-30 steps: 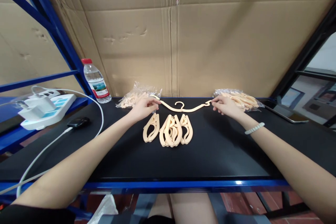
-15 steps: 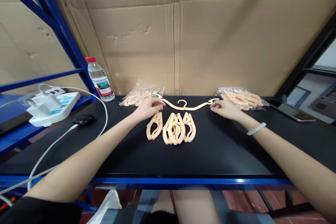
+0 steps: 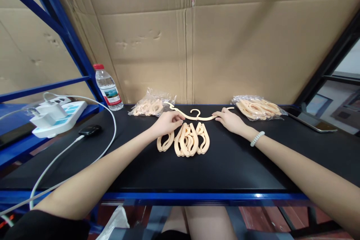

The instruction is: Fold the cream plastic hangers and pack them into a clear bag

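Note:
A peach plastic hanger [image 3: 197, 115] lies unfolded across the back of the black table [image 3: 225, 161]. My left hand [image 3: 168, 122] rests on its left arm, fingers curled over it. My right hand [image 3: 229, 119] lies on its right arm, fingers partly stretched and touching the plastic. Just in front of the hanger sit several folded peach hangers [image 3: 187, 139] in a row, between my two hands.
Two clear bags of folded hangers lie at the back, one on the left [image 3: 150, 107] and one on the right [image 3: 257, 108]. A water bottle [image 3: 108, 88], a power strip with charger [image 3: 53, 114], a white cable [image 3: 70, 148], a small black device [image 3: 90, 130] and a tablet [image 3: 312, 120] surround the work area.
Both hands have slid inward along the hanger's arms, from its tips toward the hook in the middle. The hanger stays flat on the table.

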Available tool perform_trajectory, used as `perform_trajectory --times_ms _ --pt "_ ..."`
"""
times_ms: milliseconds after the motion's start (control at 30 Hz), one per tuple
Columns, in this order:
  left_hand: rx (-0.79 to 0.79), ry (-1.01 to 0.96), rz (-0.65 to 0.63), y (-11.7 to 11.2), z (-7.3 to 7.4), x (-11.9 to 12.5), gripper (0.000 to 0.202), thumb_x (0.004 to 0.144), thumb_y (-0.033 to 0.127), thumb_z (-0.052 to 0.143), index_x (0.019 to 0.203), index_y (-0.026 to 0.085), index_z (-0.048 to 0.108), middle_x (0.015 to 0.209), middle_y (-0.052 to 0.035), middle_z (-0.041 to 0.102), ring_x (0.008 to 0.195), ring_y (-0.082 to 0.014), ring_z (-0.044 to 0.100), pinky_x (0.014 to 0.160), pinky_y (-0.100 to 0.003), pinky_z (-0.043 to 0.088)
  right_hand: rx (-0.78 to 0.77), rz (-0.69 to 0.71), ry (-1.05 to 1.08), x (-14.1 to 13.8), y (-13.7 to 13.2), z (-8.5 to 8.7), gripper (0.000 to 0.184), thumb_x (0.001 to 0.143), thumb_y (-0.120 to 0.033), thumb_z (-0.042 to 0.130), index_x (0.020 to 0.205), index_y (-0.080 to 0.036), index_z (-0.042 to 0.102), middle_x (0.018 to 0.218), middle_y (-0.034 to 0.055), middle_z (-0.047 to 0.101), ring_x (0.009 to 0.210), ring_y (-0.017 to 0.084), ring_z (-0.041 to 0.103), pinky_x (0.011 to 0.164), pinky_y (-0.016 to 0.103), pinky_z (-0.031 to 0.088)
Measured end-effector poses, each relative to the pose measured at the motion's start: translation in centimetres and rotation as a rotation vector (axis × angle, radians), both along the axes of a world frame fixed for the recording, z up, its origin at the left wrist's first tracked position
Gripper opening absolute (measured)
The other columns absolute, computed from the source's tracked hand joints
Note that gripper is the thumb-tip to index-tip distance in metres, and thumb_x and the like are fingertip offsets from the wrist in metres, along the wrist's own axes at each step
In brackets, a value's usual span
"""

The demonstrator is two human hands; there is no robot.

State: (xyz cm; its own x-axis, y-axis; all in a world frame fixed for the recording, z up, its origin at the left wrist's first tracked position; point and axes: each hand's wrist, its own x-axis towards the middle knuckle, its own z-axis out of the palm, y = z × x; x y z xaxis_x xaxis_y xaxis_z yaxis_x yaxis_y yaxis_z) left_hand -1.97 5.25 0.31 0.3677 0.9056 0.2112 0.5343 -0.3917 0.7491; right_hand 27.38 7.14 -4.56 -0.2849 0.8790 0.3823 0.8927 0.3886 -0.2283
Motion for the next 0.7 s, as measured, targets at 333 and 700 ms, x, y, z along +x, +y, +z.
perform_trajectory --times_ms 333,700 --pt "-0.100 -0.243 0.117 -0.5 0.6 -0.2 0.017 0.072 0.018 0.070 0.088 0.017 0.066 0.074 -0.0012 0.066 0.062 -0.0127 0.059 0.060 -0.025 0.048 0.253 0.010 0.114 0.2 -0.5 0.5 0.023 0.094 -0.021 0.045 0.089 -0.019 0.067 0.085 0.0066 0.051 0.071 0.020 0.053 0.064 0.032 0.043" --pt "-0.380 -0.815 0.136 0.1 0.8 0.0 0.019 0.081 0.030 0.073 0.084 0.016 0.059 0.100 -0.0128 0.069 0.081 -0.0198 0.072 0.079 -0.034 0.059 0.524 0.098 0.249 -1.0 -3.1 3.2 0.021 0.095 -0.018 0.042 0.092 -0.019 0.063 0.082 0.0053 0.053 0.074 0.020 0.055 0.070 0.034 0.046"
